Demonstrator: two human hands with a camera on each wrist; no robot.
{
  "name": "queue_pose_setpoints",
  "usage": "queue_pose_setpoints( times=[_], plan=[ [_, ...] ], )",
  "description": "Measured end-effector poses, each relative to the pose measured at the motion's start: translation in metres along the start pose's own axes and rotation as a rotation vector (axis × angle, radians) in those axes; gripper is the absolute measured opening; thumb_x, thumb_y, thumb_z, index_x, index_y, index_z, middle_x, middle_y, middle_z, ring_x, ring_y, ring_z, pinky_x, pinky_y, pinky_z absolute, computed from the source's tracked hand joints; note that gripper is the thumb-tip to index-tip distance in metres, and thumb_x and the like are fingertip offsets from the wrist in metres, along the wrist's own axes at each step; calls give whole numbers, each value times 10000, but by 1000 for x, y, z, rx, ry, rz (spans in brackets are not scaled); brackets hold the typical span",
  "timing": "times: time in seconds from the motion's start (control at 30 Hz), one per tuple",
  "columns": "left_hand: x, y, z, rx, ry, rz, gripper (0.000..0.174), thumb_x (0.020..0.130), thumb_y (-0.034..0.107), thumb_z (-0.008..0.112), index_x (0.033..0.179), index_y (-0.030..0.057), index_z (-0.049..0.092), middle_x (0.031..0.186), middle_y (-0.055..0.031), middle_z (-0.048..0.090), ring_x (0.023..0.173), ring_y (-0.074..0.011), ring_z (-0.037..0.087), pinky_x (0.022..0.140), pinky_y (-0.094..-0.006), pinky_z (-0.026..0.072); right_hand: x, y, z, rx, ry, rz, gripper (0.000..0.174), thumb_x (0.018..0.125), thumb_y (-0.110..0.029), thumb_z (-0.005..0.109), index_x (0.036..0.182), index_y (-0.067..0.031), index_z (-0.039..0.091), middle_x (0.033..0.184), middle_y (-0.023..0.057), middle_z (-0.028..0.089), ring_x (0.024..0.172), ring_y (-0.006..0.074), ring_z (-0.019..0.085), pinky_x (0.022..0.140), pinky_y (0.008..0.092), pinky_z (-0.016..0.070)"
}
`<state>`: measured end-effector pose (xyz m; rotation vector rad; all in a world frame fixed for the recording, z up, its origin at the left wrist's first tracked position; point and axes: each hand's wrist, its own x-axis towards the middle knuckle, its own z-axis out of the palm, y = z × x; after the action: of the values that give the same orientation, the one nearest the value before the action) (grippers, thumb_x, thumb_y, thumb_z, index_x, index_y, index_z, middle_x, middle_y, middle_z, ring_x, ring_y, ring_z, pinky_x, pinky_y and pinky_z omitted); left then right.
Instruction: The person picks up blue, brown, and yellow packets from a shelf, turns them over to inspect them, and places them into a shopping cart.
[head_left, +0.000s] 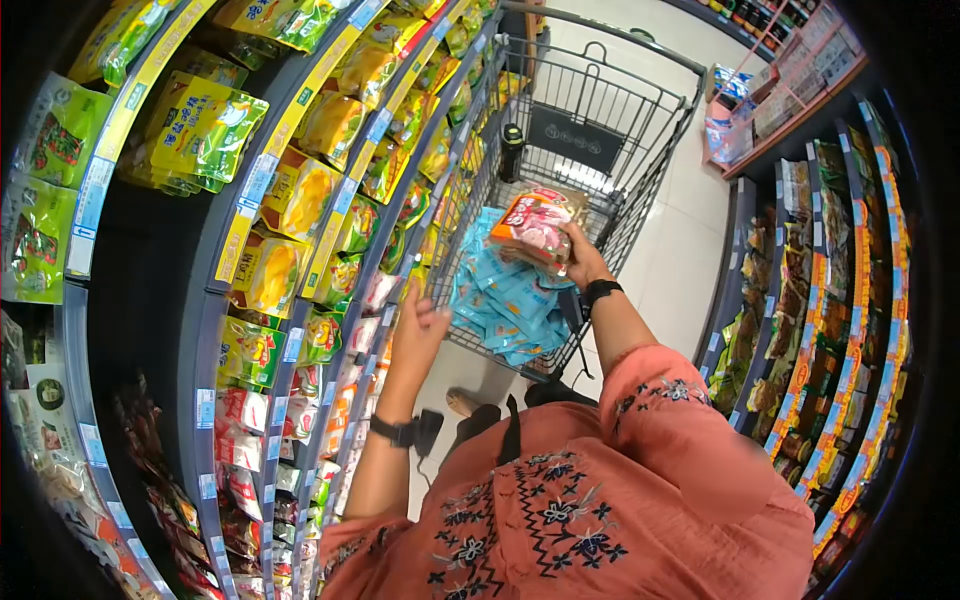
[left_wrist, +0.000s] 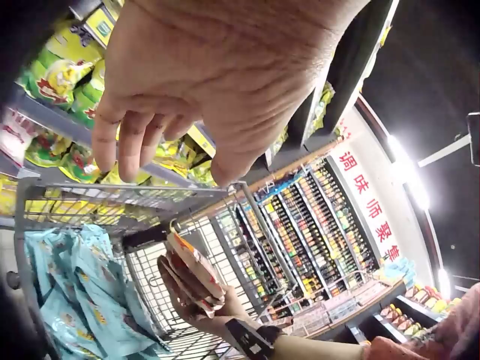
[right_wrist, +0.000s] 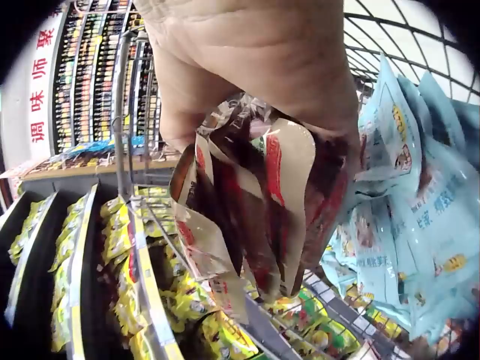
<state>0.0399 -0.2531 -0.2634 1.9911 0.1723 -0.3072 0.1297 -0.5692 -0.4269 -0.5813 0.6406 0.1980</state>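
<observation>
Several red-and-brown packets (head_left: 537, 228) are held together in the right hand (head_left: 587, 258) over the cart, beside a pile of light blue packets (head_left: 510, 305). In the right wrist view the right hand (right_wrist: 255, 67) grips the bunched packets (right_wrist: 255, 202) by their upper ends. The left hand (head_left: 420, 325) is raised between the shelf and the cart, holding nothing; the left wrist view shows its fingers hanging loosely, the left hand (left_wrist: 202, 90) above the cart's side.
The wire shopping cart (head_left: 640, 225) has a dark bottle (head_left: 511, 152) in its far left corner. Shelves of yellow and green bags (head_left: 300, 200) line the left, and more shelves (head_left: 815, 300) stand at the right. Tiled floor (head_left: 680, 250) lies between cart and right shelves.
</observation>
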Motion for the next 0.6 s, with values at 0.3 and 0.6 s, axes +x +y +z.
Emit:
queue_pose_setpoints(
  times=[0.3, 0.6],
  plan=[
    [-99, -54, -49, -84, 121, -161, 695, 916, 197, 666, 1491, 36, 311, 1155, -128, 598, 909, -146, 584, 840, -293, 497, 111, 18, -81, -212, 106, 46, 508, 901, -383, 617, 1338, -134, 547, 1294, 123, 599, 1162, 305, 586, 941, 471, 520],
    [-143, -40, -96, -74, 289, -320, 654, 963, 327, 626, 1477, 34, 345, 1205, -162, 591, 1042, -195, 613, 914, -310, 484, 183, 15, -170, -590, -1, -7, 361, 932, -343, 517, 1179, -101, 623, 1157, 86, 643, 975, 242, 642, 789, 391, 560]
  ],
)
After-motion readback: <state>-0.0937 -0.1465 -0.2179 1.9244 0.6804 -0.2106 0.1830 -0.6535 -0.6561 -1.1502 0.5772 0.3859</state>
